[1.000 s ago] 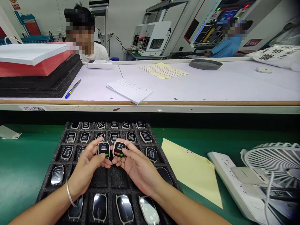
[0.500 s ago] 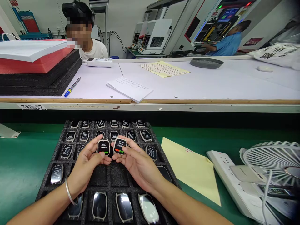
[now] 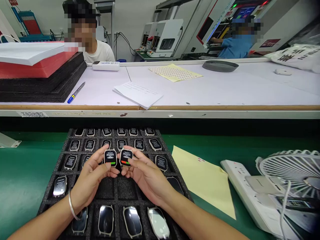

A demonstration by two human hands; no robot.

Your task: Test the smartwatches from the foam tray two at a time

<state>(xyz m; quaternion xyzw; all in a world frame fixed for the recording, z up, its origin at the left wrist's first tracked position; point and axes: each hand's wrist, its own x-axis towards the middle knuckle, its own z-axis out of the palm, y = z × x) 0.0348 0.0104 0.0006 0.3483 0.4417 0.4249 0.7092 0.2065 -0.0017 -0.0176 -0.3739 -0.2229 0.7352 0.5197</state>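
Observation:
Two smartwatch bodies without straps are held side by side over a black foam tray [image 3: 105, 188]. My left hand [image 3: 93, 175] is closed on the left smartwatch [image 3: 110, 156], whose lit screen shows white text and a green bar. In my right hand [image 3: 145, 171] is the other smartwatch [image 3: 126, 156], with white text and a red-orange bar; my thumb lies at its lower right edge. Several more watches sit in the tray's compartments, many with lit text. Nearest me, a dark-screened watch [image 3: 106, 220] and a pale-faced watch [image 3: 158, 222] lie in the front row.
Right of the tray lie a yellow sheet [image 3: 205, 181], a white power strip [image 3: 240, 176] and a white fan [image 3: 287, 166]. A raised white shelf [image 3: 200, 95] runs across, bearing foam sheets [image 3: 42, 83], a pen [image 3: 76, 92] and papers [image 3: 138, 94]. Two people are beyond it.
The right smartwatch has turned more upright and moved slightly left, and my right thumb has slid down toward its lower edge. My left hand is nearly unchanged. The person in blue has shifted posture.

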